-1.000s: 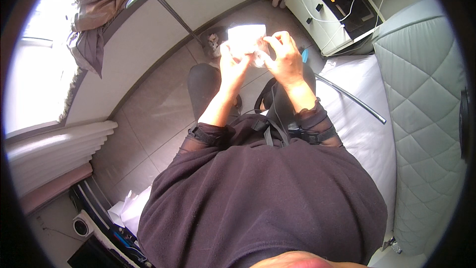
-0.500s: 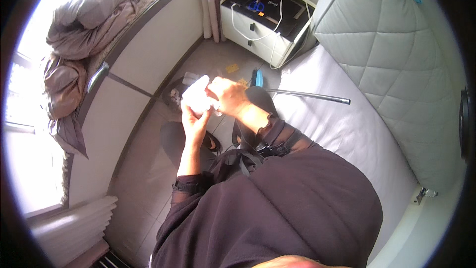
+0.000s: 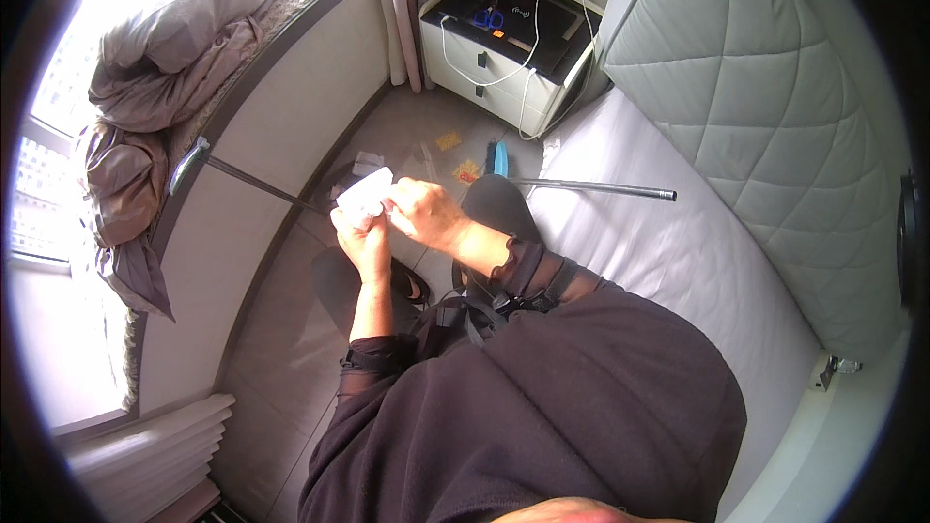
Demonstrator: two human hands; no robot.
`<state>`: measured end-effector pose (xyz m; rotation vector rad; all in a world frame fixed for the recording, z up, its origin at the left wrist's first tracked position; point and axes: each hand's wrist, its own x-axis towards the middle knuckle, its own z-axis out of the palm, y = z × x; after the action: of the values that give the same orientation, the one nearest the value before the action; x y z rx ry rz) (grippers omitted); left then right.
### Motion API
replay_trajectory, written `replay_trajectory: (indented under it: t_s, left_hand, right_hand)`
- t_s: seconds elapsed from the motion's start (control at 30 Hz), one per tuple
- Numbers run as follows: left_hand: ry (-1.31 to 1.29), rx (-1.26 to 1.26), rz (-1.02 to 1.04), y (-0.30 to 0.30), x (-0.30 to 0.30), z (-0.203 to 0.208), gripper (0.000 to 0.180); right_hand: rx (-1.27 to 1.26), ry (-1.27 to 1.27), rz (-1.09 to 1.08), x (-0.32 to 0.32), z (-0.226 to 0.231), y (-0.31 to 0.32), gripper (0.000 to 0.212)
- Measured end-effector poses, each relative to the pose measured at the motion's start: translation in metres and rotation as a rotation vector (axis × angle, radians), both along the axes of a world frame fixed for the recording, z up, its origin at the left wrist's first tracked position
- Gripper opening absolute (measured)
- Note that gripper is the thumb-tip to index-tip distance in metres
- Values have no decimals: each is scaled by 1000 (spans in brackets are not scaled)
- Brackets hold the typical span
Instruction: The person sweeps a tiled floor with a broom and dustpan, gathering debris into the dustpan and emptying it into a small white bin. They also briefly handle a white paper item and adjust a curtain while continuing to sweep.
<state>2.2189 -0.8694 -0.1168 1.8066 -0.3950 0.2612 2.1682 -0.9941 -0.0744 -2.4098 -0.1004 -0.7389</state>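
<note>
White packet (image 3: 365, 192), I think, left of frame centre: left hand (image 3: 363, 247) clasping, right hand (image 3: 426, 213) pinching its edge; tugging might tear it.

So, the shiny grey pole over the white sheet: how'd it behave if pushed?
Probably stiff: the pole runs straight without visible sag. Likely slick, given its glossy surface. Might roll if loose, since it looks round, though I can't tell whether the blue piece near its left end is attached.

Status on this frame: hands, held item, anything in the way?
Left hand holding small white item, detail washed out. Right hand at its right edge, grip unclear. No obstruction seen between them.
</note>
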Motion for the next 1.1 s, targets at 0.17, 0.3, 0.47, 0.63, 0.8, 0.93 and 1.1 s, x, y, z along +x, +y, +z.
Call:
replay_trajectory:
  t_s: [0.17,0.3,0.47,0.63,0.8,0.93,1.1]
  left_hand:
    - [593,-460,-443,13,4,5,45]
    - [827,-626,-591,25,4,9,43]
    - [590,-434,-370,14,6,-8,37]
    - [445,-410,-168,3,-1,-11,33]
    - [688,-587,-516,2,-7,5,48]
    - [691,-554,-537,5,0,-3,58]
    - [321,-186,-183,3,4,-33,44]
  right_hand:
    - [65,-43,-11,3,1,-3,13]
    - [194,60,68,2,1,-11,13]
    - [22,-22,267,3,0,-13,19]
    - [1,225,-9,-2,1,-14,21]
    - [265,265,56,-1,-1,-20,18]
    - [324,237,105,-1,-4,-20,19]
    - [361,334,98,-5,-15,-6,22]
